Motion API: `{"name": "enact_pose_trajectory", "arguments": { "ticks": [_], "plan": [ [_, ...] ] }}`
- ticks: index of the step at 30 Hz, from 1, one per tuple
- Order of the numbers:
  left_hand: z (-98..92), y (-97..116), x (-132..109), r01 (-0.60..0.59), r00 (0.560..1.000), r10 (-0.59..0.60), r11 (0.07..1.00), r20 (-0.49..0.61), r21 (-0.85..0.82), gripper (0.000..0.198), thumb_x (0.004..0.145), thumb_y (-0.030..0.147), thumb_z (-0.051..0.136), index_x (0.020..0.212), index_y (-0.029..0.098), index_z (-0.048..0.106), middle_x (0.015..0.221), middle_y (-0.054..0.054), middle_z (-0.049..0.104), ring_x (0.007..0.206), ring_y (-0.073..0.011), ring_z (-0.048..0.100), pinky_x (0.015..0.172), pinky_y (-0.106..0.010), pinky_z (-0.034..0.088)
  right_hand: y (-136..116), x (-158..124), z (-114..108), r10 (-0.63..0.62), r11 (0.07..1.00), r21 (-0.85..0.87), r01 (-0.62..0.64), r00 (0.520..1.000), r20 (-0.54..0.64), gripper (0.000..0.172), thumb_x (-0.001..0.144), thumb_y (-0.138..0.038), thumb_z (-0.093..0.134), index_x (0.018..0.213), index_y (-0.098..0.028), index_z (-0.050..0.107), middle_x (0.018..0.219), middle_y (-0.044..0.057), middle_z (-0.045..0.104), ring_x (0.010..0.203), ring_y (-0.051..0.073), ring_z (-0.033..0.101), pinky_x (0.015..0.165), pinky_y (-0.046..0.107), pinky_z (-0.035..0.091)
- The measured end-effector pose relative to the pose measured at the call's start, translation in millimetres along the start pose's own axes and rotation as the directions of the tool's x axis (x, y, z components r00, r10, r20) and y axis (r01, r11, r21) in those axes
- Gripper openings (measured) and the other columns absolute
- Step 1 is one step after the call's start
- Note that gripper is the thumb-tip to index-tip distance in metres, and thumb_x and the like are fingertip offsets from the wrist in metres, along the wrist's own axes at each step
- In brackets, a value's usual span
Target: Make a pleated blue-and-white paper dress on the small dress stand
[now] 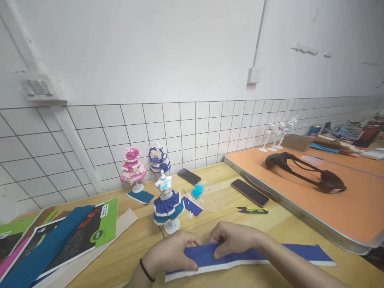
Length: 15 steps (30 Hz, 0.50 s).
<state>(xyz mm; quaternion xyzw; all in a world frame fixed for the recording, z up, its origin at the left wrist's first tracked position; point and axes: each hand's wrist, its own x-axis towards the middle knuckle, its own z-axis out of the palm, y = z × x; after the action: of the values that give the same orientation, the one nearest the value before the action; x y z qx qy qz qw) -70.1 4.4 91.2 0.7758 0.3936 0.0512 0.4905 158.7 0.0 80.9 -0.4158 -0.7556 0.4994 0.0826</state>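
On the near tabletop (249, 278), head view, the blue strip (243, 257) runs rightward beneath the right forearm. The right hand (235, 239) pinches its far edge. The left hand (172, 252) places its thumb near the left end; whether it clamps cannot be told. Keep the white edge (216, 268) straight and finger pressure light and even.

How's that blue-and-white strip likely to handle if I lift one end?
Probably floppy: the strip looks long and thin, so its unsupported end may sag. It's likely light, being sheet-like with little visible bulk. Its broad, flat shape makes rolling unlikely.
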Motion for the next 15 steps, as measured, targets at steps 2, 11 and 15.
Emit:
{"name": "enact_pose_trajectory", "arguments": {
  "ticks": [2, 11, 15],
  "plan": [
    [-7.0, -3, -4, 0.032, 0.999, -0.032, 0.998, 0.013, -0.055, 0.041, 0.053, 0.020, 0.071, 0.094, 0.020, 0.066, 0.081, 0.000, 0.067, 0.069, -0.0183, 0.060, 0.056, -0.023, 0.042, 7, -10, -9, 0.004, 1.000, 0.026, -0.004, 1.000, 0.001, 0.026, 0.068, -0.035, 0.069, 0.079, -0.012, 0.070, 0.061, -0.005, 0.056, 0.052, 0.007, 0.045, 0.049, 0.016, 0.035],
    [-15.0, 7, -15, 0.019, 0.999, -0.025, 0.985, -0.036, -0.169, 0.041, 0.059, 0.018, 0.064, 0.100, 0.019, 0.060, 0.066, 0.004, 0.058, 0.058, -0.0124, 0.056, 0.054, -0.021, 0.042, -7, -23, -11, -0.044, 0.992, 0.119, 0.047, 0.999, -0.028, 0.040, 0.066, -0.035, 0.073, 0.102, -0.017, 0.067, 0.083, -0.001, 0.065, 0.069, 0.013, 0.056, 0.061, 0.020, 0.043],
    [-14.0, 18, -21, -0.012, 0.995, 0.006, 0.998, -0.104, -0.059, 0.039, 0.060, 0.016, 0.063, 0.098, 0.021, 0.057, 0.060, 0.007, 0.056, 0.055, -0.0118, 0.054, 0.052, -0.020, 0.038, -33, 1, 8, -0.186, 0.945, 0.258, 0.203, 0.978, -0.090, 0.045, 0.067, -0.038, 0.073, 0.107, -0.018, 0.065, 0.096, 0.002, 0.067, 0.087, 0.019, 0.059, 0.078, 0.026, 0.044]
  ]
}}
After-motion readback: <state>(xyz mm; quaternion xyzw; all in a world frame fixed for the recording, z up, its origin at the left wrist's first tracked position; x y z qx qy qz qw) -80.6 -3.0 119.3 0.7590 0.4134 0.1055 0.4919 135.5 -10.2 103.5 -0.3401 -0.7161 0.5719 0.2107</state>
